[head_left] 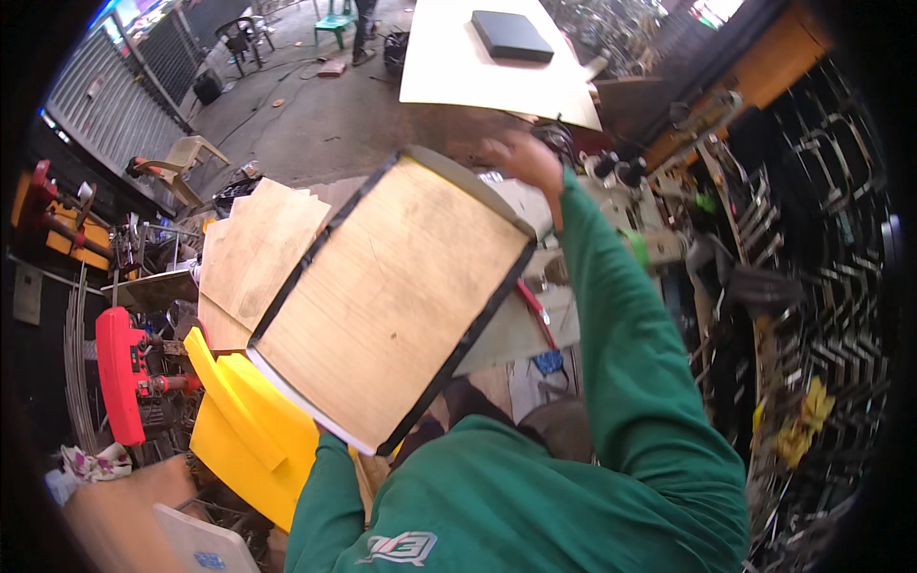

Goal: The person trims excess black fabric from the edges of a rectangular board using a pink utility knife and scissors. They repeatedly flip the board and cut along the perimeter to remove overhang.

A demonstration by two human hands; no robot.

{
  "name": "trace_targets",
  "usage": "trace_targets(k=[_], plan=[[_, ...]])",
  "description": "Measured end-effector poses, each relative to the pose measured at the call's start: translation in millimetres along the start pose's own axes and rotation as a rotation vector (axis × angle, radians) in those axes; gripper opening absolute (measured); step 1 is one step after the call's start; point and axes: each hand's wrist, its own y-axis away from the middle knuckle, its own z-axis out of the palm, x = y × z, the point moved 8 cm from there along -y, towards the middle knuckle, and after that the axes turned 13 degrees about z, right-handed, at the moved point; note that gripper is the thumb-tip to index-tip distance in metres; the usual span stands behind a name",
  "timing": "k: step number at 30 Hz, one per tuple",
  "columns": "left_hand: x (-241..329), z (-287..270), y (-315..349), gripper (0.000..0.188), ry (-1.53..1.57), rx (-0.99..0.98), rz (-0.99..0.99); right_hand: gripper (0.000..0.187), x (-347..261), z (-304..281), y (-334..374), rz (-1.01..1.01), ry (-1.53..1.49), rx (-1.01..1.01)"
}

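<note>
A seat-shaped wooden board (pixel 382 286) is tilted up in front of me. Black covering is folded over its long edges, an olive-grey strip shows along its far edge and a white one along its near edge. My left forearm (pixel 330 492) runs up to the near-left edge, where the board hides the hand and its fingers. Beyond the far right corner, my right hand (pixel 525 164) is raised off the board with fingers apart, slightly blurred and holding nothing. A red-handled tool (pixel 537 315) lies on the worktable (pixel 497 344) under the board.
Wooden sheets (pixel 258 248) and yellow foam pieces (pixel 253 430) lie at left, near a red machine part (pixel 119 372). A black cushion (pixel 513 36) rests on a white tabletop (pixel 458 81) ahead. Metal parts (pixel 841 315) crowd the right wall. A person's legs (pixel 364 29) show far off.
</note>
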Motion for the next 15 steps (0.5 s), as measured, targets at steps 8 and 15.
trace_targets(k=[8, 15], plan=[[54, -11, -26, 0.100, -0.047, 0.115, 0.072, 0.071, 110, 188, -73, 0.250, -0.104, -0.239], [115, -8, -54, 0.101, -0.073, 0.117, 0.115, 0.033, 77, 202, -64, 0.206, -0.017, -0.165]])
